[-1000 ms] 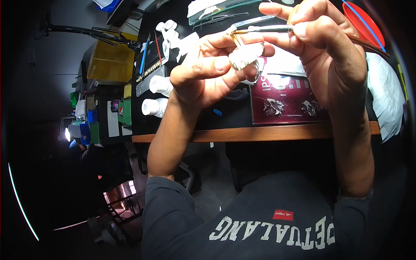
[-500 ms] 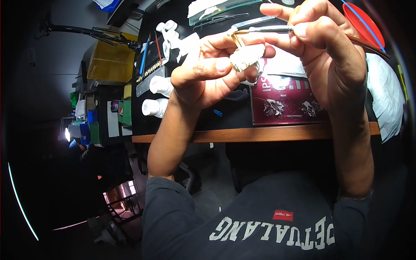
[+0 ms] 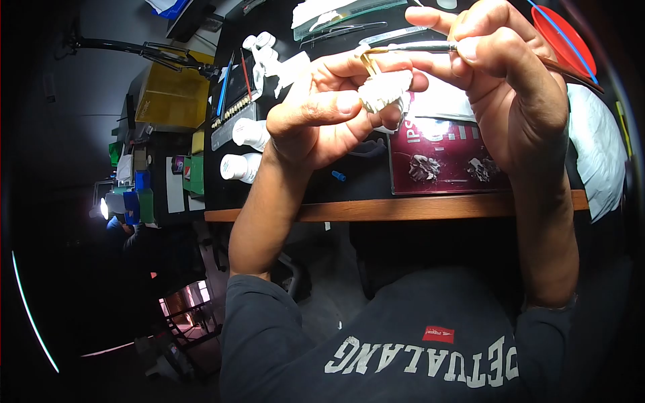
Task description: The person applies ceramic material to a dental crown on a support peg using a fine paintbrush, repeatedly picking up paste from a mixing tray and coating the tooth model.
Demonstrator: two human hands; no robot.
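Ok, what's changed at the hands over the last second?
Very little: the left hand with its white piece and the right hand with its brush have shifted, at most, a touch toward the picture's right. Nothing was taken hold of or let go. The white bottles and maroon pad stayed put.

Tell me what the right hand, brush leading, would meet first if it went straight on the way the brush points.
Most likely the small tan stick jutting from the white lump in the left hand. The tip of the brush overlaps the stick's end, but depth leaves contact unclear.
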